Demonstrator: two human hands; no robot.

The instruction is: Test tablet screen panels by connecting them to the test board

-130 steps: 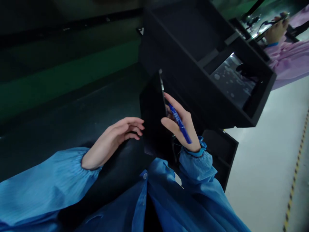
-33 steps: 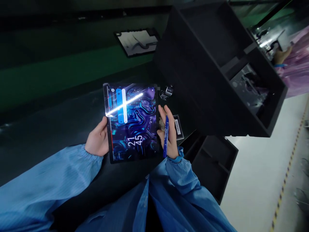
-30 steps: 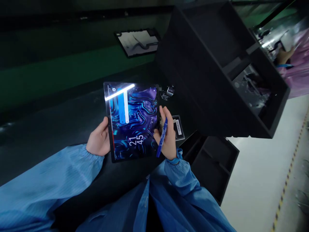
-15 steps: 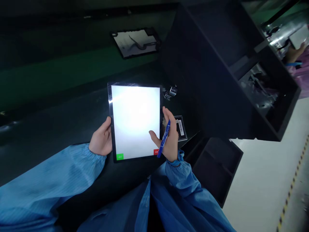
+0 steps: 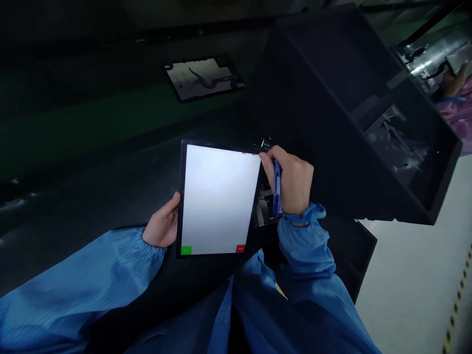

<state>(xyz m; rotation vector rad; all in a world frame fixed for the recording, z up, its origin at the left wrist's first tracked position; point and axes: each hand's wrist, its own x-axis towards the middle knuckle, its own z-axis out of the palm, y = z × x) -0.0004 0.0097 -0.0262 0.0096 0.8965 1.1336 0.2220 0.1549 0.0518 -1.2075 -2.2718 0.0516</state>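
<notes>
"White light fills the tablet (image 5: 221,199) in front of you. It sits mid-scene above the dark bench (image 5: 92,196). State your left hand (image 5: 162,226)."

"Your left hand grips the tablet's left edge, thumb along the frame; its other fingers are mostly out of sight, so their exact hold cannot be confirmed."

"And your right hand (image 5: 296,179)?"

"Your right hand's fingers are closed round a blue pen (image 5: 277,189). The thumb and forefinger meet at the tablet's far right corner. You appear to be touching it there; whether you press the glass or pinch the frame, we cannot tell."

"How far along are you?"

"Judged from the display, the tablet is powered and a plain white page is up: that much is done. Small red marks (image 5: 244,153) show along the far edge, near your thumb. The green block (image 5: 186,250) at near left and the red block (image 5: 240,249) at near right have no finger on them, so by our reading the page remains open."

"Surroundings?"

"Metal pieces (image 5: 265,144) lie just beyond your right hand; a black case (image 5: 295,98) stands to the far right."
</notes>
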